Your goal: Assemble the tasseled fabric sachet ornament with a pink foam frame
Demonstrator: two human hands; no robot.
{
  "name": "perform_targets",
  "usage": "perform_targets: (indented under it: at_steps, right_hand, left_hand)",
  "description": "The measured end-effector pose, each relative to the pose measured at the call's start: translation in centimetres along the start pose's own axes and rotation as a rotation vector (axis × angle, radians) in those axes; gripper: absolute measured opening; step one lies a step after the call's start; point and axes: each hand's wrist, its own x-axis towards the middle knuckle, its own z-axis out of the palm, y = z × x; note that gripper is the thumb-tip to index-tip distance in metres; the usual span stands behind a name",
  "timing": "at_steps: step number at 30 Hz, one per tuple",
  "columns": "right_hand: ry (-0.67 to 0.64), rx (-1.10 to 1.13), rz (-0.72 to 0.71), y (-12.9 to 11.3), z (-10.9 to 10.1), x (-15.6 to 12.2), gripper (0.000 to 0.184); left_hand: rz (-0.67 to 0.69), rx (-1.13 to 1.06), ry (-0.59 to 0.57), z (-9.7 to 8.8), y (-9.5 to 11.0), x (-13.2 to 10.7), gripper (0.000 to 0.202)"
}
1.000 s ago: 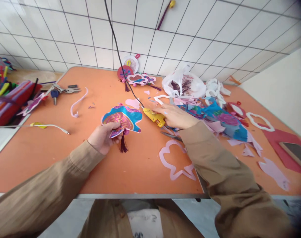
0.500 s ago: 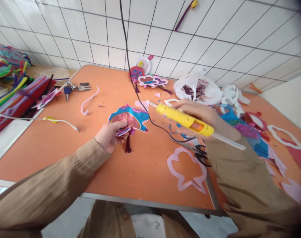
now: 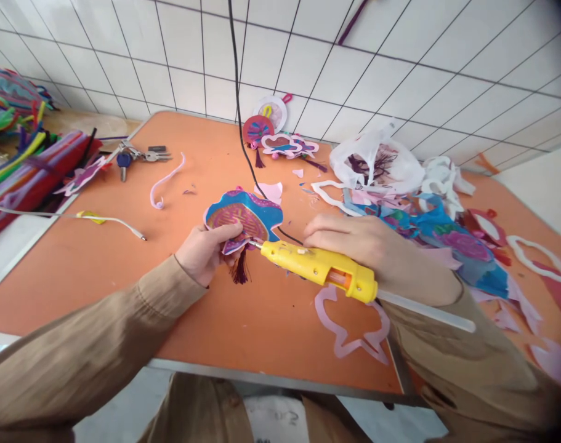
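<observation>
Blue and pink charm (image 3: 247,208) sits up off the table (image 3: 243,344), in front of the person, pinched by the left hand (image 3: 201,252). That thumb presses on top, and the other fingers are tucked under, mostly hidden. The charm is wider from side to side than it is tall. A dark red tassel (image 3: 240,271) hangs from its low edge, just beside those fingers.

The right hand (image 3: 363,243) is wrapped around a yellow glue gun (image 3: 319,267), with its fingers clamped on the far side. I cannot see the trigger. The gun lies on a slant: its clear glue stick (image 3: 428,312) pokes out low on the right, and its metal tip points left and a bit up. So the charm is straight ahead of the tip. The tip is right at the charm's low edge, near the tassel and the left thumb. That tiny meeting spot seems to matter most. I cannot tell if they touch. The left hand is the nearer one to the charm.

Past the hands lie a pink paper scrap (image 3: 271,192), then a white bag (image 3: 377,163) on the right, and round charms (image 3: 258,130) by the wall.
</observation>
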Motion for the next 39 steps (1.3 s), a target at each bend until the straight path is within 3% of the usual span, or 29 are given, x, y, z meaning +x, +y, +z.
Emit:
perform_targets:
  at_steps: [9, 22, 30, 39]
  right_hand:
    - [-0.001, -0.024, -0.027, -0.04, 0.13, 0.31, 0.019]
    - [-0.002, -0.064, -0.019, 0.02, 0.55, -0.01, 0.020]
    - [-0.048, -0.086, -0.007, -0.11, 0.21, 0.03, 0.021]
    - [-0.009, -0.105, -0.004, 0.19, 0.62, -0.37, 0.035]
  left_hand:
    - [0.033, 0.012, -0.023, 0.25, -0.03, -0.17, 0.017]
    - [0.031, 0.026, -0.187, -0.19, -0.46, 0.16, 0.015]
    - [0.000, 0.025, -0.200, -0.38, -0.44, 0.32, 0.018]
    - [-0.012, 0.026, -0.211, -0.31, -0.39, 0.28, 0.021]
